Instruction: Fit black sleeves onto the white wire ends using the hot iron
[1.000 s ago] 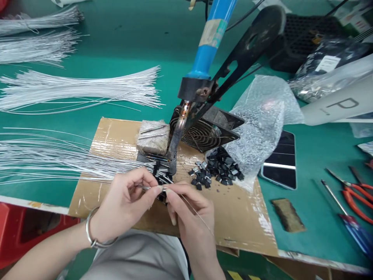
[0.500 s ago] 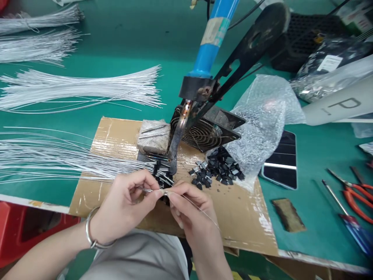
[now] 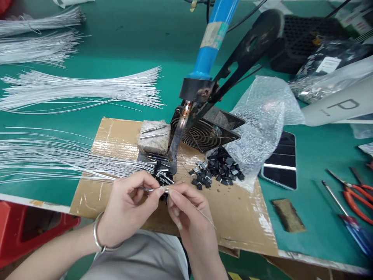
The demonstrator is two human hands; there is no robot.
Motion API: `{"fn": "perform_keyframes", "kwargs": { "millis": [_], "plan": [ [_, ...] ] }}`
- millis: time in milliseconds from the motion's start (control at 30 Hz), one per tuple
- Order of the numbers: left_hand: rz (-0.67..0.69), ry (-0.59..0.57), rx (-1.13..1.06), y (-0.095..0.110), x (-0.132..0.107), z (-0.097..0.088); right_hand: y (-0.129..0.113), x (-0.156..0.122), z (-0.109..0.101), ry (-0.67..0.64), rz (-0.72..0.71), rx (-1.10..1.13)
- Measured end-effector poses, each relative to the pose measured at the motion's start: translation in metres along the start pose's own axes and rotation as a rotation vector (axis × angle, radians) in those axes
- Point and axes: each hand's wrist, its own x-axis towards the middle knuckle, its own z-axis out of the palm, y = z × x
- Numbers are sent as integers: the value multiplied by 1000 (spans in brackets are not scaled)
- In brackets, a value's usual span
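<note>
My left hand [image 3: 132, 208] pinches a thin metal rod between thumb and forefinger, its tip close to my right hand. My right hand [image 3: 190, 210] is closed on a thin white wire [image 3: 204, 214] that trails down across the palm. The fingertips of both hands nearly meet, and they hide whatever joins the rod and wire. Just behind them, wires with black ends [image 3: 163, 177] lie over a dark metal stand. Above rises a soldering iron with a blue handle [image 3: 204, 62], clamped in a black bracket [image 3: 247, 46], its bent tip [image 3: 177, 136] pointing down.
Cardboard [image 3: 239, 217] covers the work spot on the green table. Small black parts [image 3: 224, 167] lie in a heap beside bubble wrap [image 3: 259, 112] and a fan [image 3: 204, 134]. White wire bundles [image 3: 81, 91] are at left; a phone [image 3: 279, 161], pliers [image 3: 359, 198] and a screwdriver [image 3: 349, 221] at right.
My left wrist and its bracelet have shifted slightly right. My right hand has moved a little left, and both hands keep their pinch with fingertips together.
</note>
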Motion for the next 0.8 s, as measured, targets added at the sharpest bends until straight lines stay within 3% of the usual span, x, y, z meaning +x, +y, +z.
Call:
{"fn": "perform_keyframes", "kwargs": {
  "millis": [433,633,800],
  "plan": [
    [-9,92,-37,-2,-3,7,6,1,6,50,-39,34],
    [-42,117,-71,0,1,7,5,0,3,-3,-11,92],
    [-28,128,-72,0,1,6,7,-3,0,10,-74,-5]
  ]
}}
